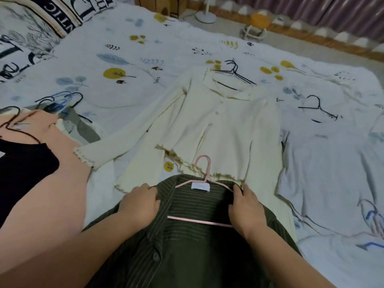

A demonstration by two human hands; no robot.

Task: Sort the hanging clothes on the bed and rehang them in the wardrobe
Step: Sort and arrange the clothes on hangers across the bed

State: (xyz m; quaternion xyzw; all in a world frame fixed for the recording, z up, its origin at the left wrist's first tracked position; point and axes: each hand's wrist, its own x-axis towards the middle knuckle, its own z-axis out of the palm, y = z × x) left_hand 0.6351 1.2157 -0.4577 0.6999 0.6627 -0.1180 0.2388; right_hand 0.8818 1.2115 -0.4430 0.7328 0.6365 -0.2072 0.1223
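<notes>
Left of the hands, a peach garment [52,183] with a black top [22,173] over it spreads along the bed [99,42], and beyond it a grey piece lies under a cluster of black and blue hangers [60,100]; the only bare quilt on that side is further out, towards the lettered pillow [25,34]. Between the hands lies the dark green striped shirt [187,235], its collar open round a pink hanger [202,183]. The left hand [138,204] has its fingers curled round the collar edge, and the right hand [246,208] grips the opposite shoulder where the wire end sits. I would judge the main risk to be the hanger: its hook rests on the frilled hem of the cream cardigan [207,121] just ahead, so pushing the shirt forward could snag that trim or ruck the cardigan off its own black hanger [234,72]. Lifting with one shoulder loose could also let the shirt slide off the wire. Right of the hands a pale blue-grey garment [324,163] on another black hanger [319,110] lies close, with blue and pink hangers [374,221] near that bed edge, so sideways room is tight. Straight up, or back towards the body, looks the freest path; ahead, past the far edge, a fan base [205,16] stands on the floor.
</notes>
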